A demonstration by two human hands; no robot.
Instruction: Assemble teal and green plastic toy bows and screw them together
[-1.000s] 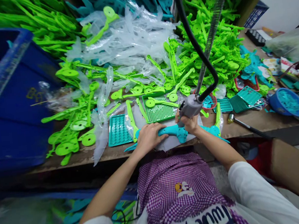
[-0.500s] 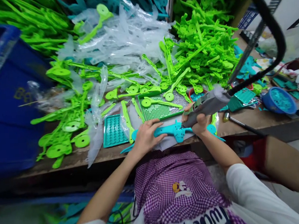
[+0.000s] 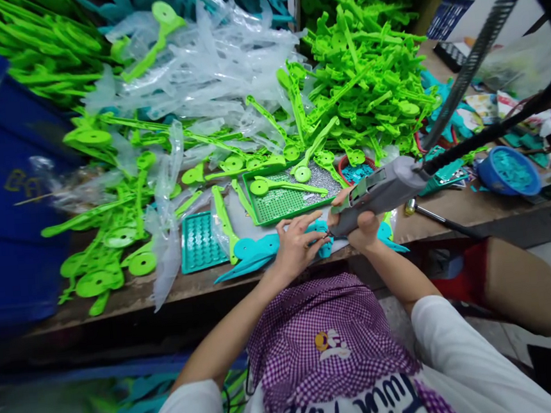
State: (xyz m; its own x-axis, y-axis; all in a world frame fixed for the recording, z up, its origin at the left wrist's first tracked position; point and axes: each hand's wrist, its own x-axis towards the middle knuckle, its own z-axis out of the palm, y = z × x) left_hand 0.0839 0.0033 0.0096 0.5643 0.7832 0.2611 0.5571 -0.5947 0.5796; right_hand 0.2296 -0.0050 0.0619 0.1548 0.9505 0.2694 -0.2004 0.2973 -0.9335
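My right hand is wrapped round a grey power screwdriver, tilted with its tip down at the left. The tip meets the fingertips of my left hand, which are pinched together; whatever is between them is too small to make out. Beneath both hands lies a long turquoise plastic part, its middle partly covered by my left fingers. Just behind is a green tray with small silvery pieces and lime-green plastic parts on it.
A turquoise ribbed tray sits left of the part. Lime-green pieces and clear plastic bags are heaped behind. A blue bin stands at left. At right are a hammer and a blue bowl.
My left hand has let go of the turquoise part's left arm and moved right to the screwdriver tip, fingers now pinched. The screwdriver stays in my right hand. The view has shifted slightly.
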